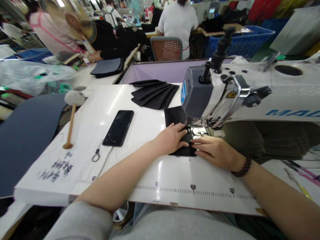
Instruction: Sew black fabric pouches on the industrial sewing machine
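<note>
Under the head of the sewing machine (282, 96), close by the presser foot (191, 128), lies the black fabric piece (175, 115) that I have both palms turned down to. My left grip (172, 138) rests on it with the fingers spread and the thumb apart, pressing rather than closing on anything. My right grip (215, 150) reaches in from the other side, its fingertips at the right edge of the piece, next to the shiny needle plate (200, 131); whether they pinch that edge or merely lie against it, I cannot tell. A dark beaded bracelet (242, 166) circles my right wrist.

Behind the piece, further back on the white tabletop (150, 173), black fabric pieces are fanned out in an overlapping pile (155, 95). Off to my left lies a black smartphone (119, 128), with a metal ring (95, 156) on a strap near its lower corner. Beyond it is a tool with a rounded pale head and a wooden handle (71, 123), and nearer the left corner there is dark handwriting (57, 168) on the surface. A printed ruler scale (175, 189) runs along the edge closest to me. To my right, dark olive fabric (282, 140) is stacked beneath the machine's arm. Further off, a person in a white shirt (178, 23) sits with their back to me on a chair (167, 48), left of a blue basket (257, 36).
</note>
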The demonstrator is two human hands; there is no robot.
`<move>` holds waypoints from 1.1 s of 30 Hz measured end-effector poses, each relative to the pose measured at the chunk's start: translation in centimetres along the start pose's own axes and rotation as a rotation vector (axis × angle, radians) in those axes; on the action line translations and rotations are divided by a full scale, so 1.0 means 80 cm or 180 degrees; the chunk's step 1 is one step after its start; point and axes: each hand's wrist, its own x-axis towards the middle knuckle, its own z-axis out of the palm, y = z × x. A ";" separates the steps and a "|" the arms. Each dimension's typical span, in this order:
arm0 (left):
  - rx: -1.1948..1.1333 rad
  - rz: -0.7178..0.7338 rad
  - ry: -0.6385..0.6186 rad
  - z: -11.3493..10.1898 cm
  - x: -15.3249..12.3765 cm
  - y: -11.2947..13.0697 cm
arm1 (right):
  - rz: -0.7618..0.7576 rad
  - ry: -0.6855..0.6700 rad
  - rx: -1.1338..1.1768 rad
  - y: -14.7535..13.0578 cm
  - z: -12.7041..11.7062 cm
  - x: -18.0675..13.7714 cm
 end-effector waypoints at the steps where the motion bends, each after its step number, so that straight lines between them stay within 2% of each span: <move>1: 0.0019 0.0024 0.0018 0.001 0.000 -0.001 | 0.0013 0.0023 -0.0044 0.000 0.001 -0.002; 7: 0.0013 0.0192 0.0031 0.008 0.000 -0.003 | 0.0220 0.0008 -0.0559 -0.004 0.005 -0.001; 10: -0.0028 0.0102 0.0025 0.010 0.000 -0.003 | 0.0195 -0.0020 -0.0686 -0.004 0.006 -0.001; 20: -0.0129 0.0068 0.0123 0.018 0.003 -0.008 | 0.0347 -0.0030 -0.0719 -0.003 0.008 0.001; 33: -0.0233 0.0012 -0.0038 0.012 0.007 -0.010 | 0.0459 -0.0059 -0.0819 -0.002 0.011 0.002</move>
